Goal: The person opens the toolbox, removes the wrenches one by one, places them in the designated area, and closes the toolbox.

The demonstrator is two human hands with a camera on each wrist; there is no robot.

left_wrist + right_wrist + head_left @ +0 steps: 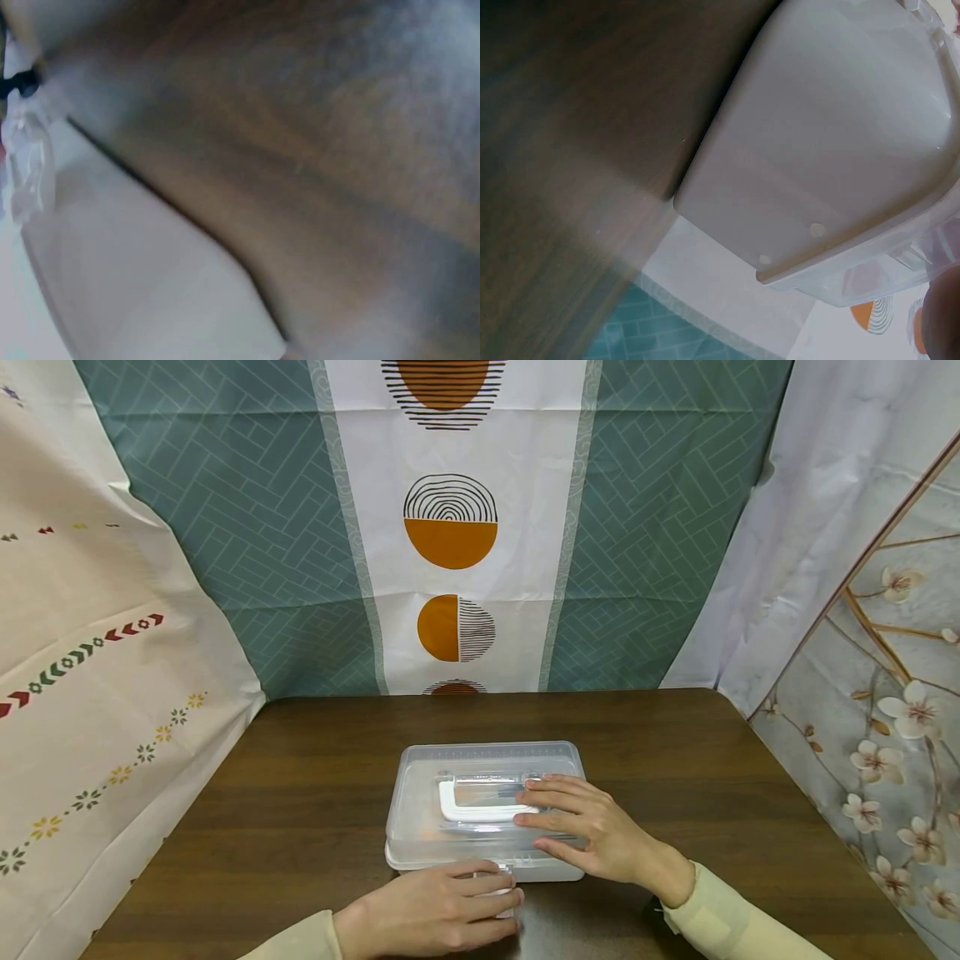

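A storage box [487, 852] with a translucent lid [420, 785] and a white handle [450, 802] lies flat on the table. My right hand [592, 827] rests over the lid's right side, fingers spread and nearly straight, their tips by the handle. At the front edge my left hand [442, 910] reaches across with loosely bent fingers that touch the clear latch [506, 902]. The left wrist view has the box's pale side [150, 255] and the clear latch [31, 172]. The right wrist view shows the box's pale wall [817, 150] and a blurred fingertip [941, 315]. The box's contents are indistinct.
The brown wooden table [315, 793] extends around the box. Behind it hangs a green and white patterned curtain [450, 652]. Cream cloth [112, 710] hangs at the left, and a flowered cloth [885, 777] borders the right side.
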